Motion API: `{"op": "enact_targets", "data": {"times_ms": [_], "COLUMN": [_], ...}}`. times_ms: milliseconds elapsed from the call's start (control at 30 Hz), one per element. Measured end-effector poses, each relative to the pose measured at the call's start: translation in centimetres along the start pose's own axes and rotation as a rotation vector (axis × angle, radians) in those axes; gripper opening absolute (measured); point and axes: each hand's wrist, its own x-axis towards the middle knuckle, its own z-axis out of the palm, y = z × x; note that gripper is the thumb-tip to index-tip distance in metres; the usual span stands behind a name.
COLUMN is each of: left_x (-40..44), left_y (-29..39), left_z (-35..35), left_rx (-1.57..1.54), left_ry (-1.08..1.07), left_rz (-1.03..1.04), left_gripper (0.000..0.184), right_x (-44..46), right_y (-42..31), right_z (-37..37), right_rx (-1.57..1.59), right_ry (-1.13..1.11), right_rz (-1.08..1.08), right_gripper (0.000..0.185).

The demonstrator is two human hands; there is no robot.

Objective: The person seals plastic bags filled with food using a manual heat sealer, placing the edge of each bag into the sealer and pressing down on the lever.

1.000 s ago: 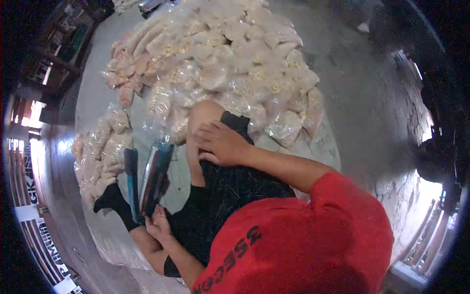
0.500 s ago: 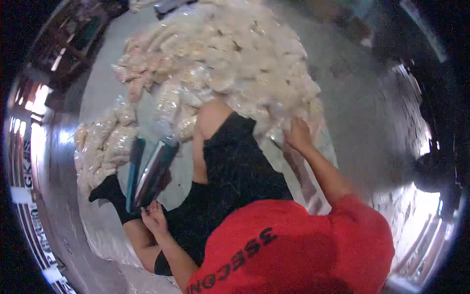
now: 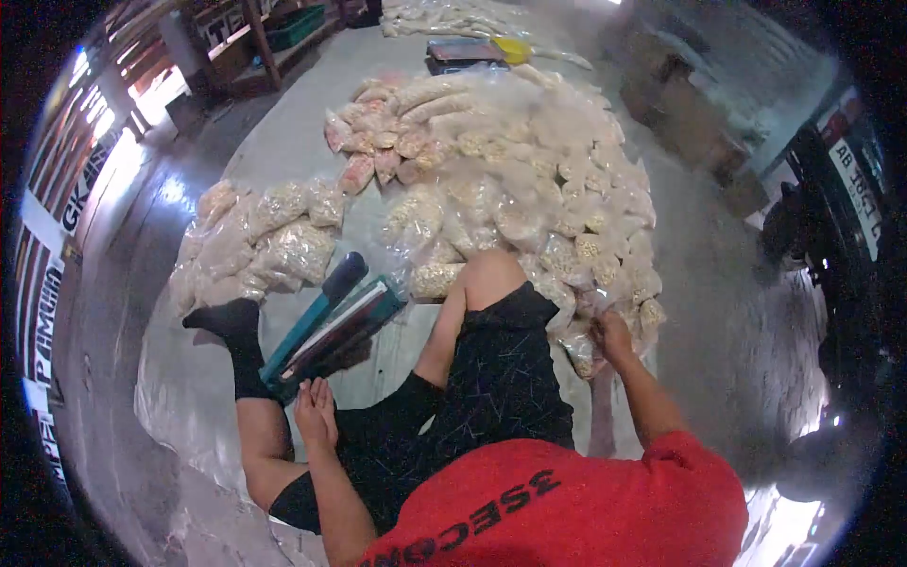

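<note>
Near the open end of a teal sealing device, my left hand has its fingers stretched out and holds nothing. On the right, my right hand is closed on the top of a clear plastic bag with pale contents, at the near edge of a large heap of similar filled bags. The device's long teal arm is raised beside its base. My bent knee lies between the device and the bag.
A smaller group of filled bags lies at the left, beyond my black sock. Bags with pinkish contents are at the heap's left edge. A dark tray and a yellow item stand at the back.
My right hand has moved from my knee to the bags on the right and closed on one. My left hand stays by the device. The view has tilted up and shifted.
</note>
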Motion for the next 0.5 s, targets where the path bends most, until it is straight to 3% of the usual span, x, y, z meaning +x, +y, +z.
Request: {"op": "enact_targets", "data": {"times_ms": [67,100,300,400,467,500], "left_x": [1.3,0.3,0.4,0.3,0.0,-1.4], "left_y": [-0.4,0.4,-0.8,-0.7,-0.8,-0.2], "left_z": [-1.7,-0.6,-1.2,0.1,0.8,2.8], "left_rx": [0.046,0.025,0.040,0.109,0.853,0.988], "left_ry": [-0.147,-0.110,-0.132,-0.062,-0.071,-0.115], "left_rz": [0.016,-0.017,0.048,0.046,0.181,0.223], "left_gripper": [0.062,0.061,0.055,0.049,0.051,0.053], "right_x": [-0.4,-1.1,-2.7,-1.8,-0.1,0.8], "right_y": [-0.1,-0.4,-5.0,-9.9,-14.5,-16.8], "right_z": [-0.3,-0.2,-6.3,-11.0,-15.2,-16.9], "right_rx": [0.056,0.121,0.003,0.073,0.089,0.099], "right_ry": [0.100,0.199,0.320,0.413,0.450,0.486], "right_rz": [0.019,0.061,0.064,-0.133,-0.234,-0.335], "right_gripper": [0.026,0.021,0.006,0.007,0.011,0.014]}}
